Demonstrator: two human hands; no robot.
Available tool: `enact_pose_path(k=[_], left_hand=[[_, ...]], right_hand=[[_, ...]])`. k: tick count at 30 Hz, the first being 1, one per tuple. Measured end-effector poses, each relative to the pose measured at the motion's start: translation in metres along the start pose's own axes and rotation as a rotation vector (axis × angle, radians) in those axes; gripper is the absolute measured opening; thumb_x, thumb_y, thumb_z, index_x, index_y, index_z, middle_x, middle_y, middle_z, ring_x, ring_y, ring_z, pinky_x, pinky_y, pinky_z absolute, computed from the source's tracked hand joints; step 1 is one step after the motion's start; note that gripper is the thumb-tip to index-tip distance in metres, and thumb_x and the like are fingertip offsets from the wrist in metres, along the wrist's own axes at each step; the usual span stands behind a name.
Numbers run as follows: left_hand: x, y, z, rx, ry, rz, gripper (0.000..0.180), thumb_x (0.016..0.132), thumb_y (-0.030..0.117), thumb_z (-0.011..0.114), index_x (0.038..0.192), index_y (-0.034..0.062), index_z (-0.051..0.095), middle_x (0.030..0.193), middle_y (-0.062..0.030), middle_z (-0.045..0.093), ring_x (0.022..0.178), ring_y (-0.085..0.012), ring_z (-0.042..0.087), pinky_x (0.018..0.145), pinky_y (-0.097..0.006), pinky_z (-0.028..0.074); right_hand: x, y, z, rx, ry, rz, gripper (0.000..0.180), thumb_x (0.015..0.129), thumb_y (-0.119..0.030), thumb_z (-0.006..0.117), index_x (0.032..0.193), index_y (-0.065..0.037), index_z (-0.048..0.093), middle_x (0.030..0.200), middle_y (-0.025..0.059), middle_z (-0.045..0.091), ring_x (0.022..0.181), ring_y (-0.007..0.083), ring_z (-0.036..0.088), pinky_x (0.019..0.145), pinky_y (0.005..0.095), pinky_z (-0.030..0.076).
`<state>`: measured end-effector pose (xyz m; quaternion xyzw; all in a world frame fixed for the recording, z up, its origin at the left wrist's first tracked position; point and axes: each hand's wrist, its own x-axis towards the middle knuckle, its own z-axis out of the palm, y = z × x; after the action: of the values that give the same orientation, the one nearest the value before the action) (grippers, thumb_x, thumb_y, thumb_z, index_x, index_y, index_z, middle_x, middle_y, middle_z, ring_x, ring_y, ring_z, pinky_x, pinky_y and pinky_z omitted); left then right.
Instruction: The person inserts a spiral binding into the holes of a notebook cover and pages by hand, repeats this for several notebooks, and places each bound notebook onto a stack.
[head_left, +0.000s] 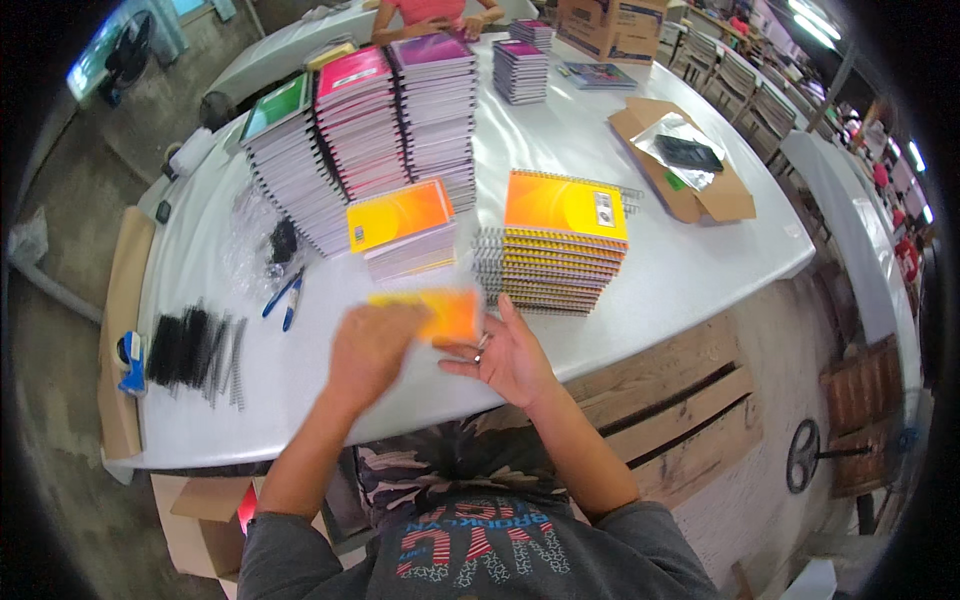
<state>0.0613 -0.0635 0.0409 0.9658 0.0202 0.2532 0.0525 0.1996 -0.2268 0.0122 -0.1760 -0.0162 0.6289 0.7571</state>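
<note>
My left hand (375,345) is closed on a small yellow-orange notebook (455,312), blurred by motion, over the table's near edge. At the notebook's right edge is my right hand (512,358), its fingers stretched out and thumb raised; whether it touches the notebook I cannot tell. Just beyond lies a pile of yellow-orange notebooks (400,222) with no coils visible along their edges. To its right stands a neat stack of spiral-bound yellow-orange notebooks (565,205).
Black spiral coils (190,345), blue-handled pliers (285,298) and a blue tape dispenser (131,362) lie at left. Tall stacks of green (278,108), red (352,80) and purple notebooks (432,55) stand behind. A phone (688,152) rests on cardboard at right. Across the table sits another person (430,12).
</note>
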Motion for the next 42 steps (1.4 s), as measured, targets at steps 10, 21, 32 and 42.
enact_pose_path(k=[10,21,32,42], left_hand=[[-0.057,0.008,0.02,-1.04,0.026,-0.843,0.055,0.074,0.004,0.056,0.126,0.0002,0.038,0.116,-0.0118,0.053,0.112,-0.0216,0.047,0.098,-0.033,0.034],[-0.068,0.013,0.047,-1.321,0.404,-0.941,0.042,0.071,-0.006,0.051,0.11,0.0041,0.042,0.096,-0.0049,0.049,0.094,-0.0125,0.048,0.085,-0.025,0.039],[-0.078,0.02,0.051,-1.211,0.34,-0.929,0.043,0.073,-0.004,0.052,0.113,0.0057,0.044,0.094,-0.0058,0.048,0.091,-0.0147,0.048,0.083,-0.026,0.039],[-0.155,-0.167,-0.031,0.798,0.056,-1.156,0.028,0.08,0.024,0.06,0.105,0.0094,0.059,0.1,-0.011,0.059,0.09,-0.0283,0.059,0.077,-0.039,0.046]], right_hand=[[0.033,0.027,-0.022,-0.961,-0.155,-0.175,0.033,0.083,-0.005,0.06,0.115,-0.001,0.057,0.107,0.0036,0.061,0.097,0.011,0.054,0.089,0.026,0.043],[0.033,0.04,-0.029,-1.071,-0.038,-0.252,0.023,0.08,0.001,0.062,0.096,-0.004,0.047,0.107,0.0135,0.061,0.1,0.0141,0.055,0.086,0.0275,0.045],[0.036,0.05,-0.026,-1.089,-0.118,-0.241,0.026,0.079,-0.001,0.066,0.103,-0.002,0.057,0.103,0.0078,0.062,0.093,0.0099,0.055,0.083,0.025,0.044],[0.028,0.048,-0.03,-1.459,-0.059,-0.299,0.029,0.083,-0.004,0.062,0.111,-0.003,0.062,0.104,0.0087,0.065,0.09,0.0127,0.06,0.079,0.0245,0.047]])
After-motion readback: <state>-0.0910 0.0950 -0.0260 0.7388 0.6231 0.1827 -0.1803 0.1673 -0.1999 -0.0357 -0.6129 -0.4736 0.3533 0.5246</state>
